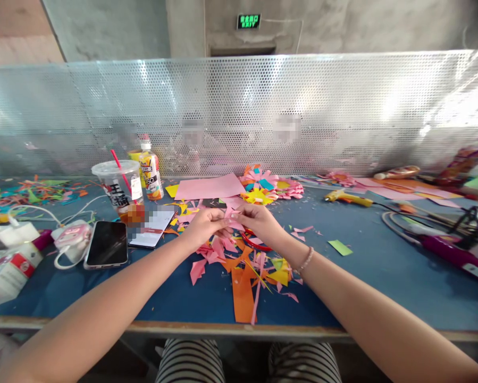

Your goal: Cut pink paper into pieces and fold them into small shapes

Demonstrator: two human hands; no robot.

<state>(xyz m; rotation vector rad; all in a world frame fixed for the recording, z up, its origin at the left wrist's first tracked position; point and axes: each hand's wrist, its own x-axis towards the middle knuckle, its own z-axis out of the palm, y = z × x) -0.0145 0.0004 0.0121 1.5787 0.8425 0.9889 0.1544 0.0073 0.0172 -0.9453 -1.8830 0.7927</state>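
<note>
Between my two hands is a small piece of pink paper (235, 222), pinched in the fingertips of both. My left hand (207, 229) grips its left side, and my right hand (258, 223) its right side. Just under my right hand shows a red curved handle (257, 242), perhaps of scissors; the rest is hidden. Below the hands lies a pile of pink, yellow and orange paper scraps, with an orange paper strip (242, 292) toward the table edge. Behind the hands are a large pink paper sheet (209, 188) and several paper flowers (262, 186).
A cup with a red straw (117, 186), a bottle (150, 173) and phones (107, 243) stand or lie at left. At right are a yellow glue gun (348, 198), a green paper piece (340, 247) and a purple power strip (454, 255) with cables. A perforated metal screen (242, 106) closes the back.
</note>
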